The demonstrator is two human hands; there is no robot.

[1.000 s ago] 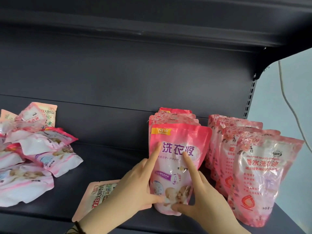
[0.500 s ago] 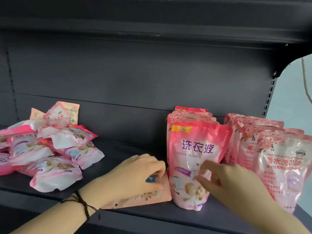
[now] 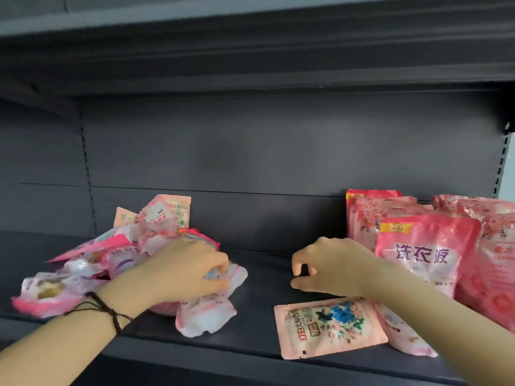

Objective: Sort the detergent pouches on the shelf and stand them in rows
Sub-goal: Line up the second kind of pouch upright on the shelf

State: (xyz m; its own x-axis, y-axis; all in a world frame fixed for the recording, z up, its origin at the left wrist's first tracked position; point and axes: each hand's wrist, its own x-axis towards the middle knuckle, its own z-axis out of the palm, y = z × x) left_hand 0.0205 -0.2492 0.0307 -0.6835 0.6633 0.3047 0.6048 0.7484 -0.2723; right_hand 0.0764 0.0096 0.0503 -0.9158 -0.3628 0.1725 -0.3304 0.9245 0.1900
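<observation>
A loose heap of pink and white detergent pouches (image 3: 92,263) lies at the left of the dark shelf (image 3: 250,344). My left hand (image 3: 184,270) reaches into the heap and grips a white and pink pouch (image 3: 231,274) at its right edge. My right hand (image 3: 331,267) hovers over the shelf's middle with fingers curled, holding nothing. Below it a flat peach pouch with a blue flower (image 3: 328,327) lies on the shelf. At the right stands a row of pink pouches with purple lettering (image 3: 426,254), and beside it a row of rose-patterned pouches (image 3: 493,263).
The upper shelf (image 3: 250,51) overhangs closely. The dark back panel (image 3: 250,151) closes the rear. Bare shelf shows between the heap and the standing rows. A perforated upright (image 3: 501,168) marks the right end.
My left hand left the flat peach pouch and moved left into the heap, taking hold of a pouch. My right hand let go of the standing pink pouch and moved left. The view panned left.
</observation>
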